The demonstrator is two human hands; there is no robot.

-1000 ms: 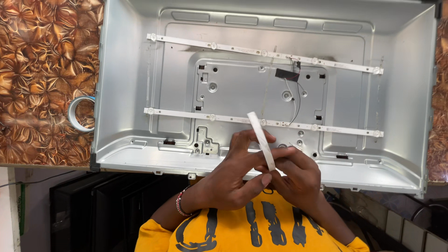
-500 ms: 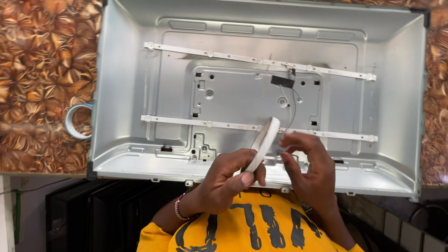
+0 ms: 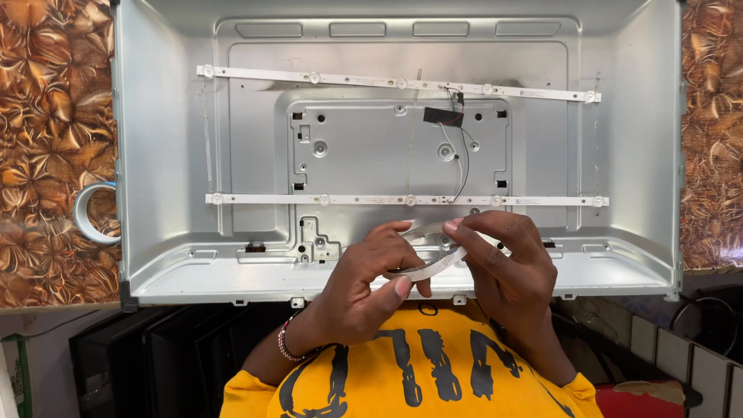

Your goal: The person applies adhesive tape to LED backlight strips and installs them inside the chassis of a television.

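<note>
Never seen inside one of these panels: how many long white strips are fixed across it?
2. The upper strip runs across near the top of the metal panel; the lower strip lies just above the hands. None seems hidden.

One silver metal back panel (image 3: 170, 155) lies on one worktop (image 3: 46, 116) with a brown leaf pattern. Two long white light strips cross the panel: an upper strip (image 3: 348, 78) and a lower strip (image 3: 371, 199). One small black connector (image 3: 443, 117) sits between them, with thin wires trailing from it. One roll of white tape (image 3: 91, 214) lies at the panel's left edge. Two hands, left hand (image 3: 364, 286) and right hand (image 3: 507, 267), share one white roll of tape (image 3: 429, 259). One beaded bracelet (image 3: 285, 340) circles the left wrist
</note>
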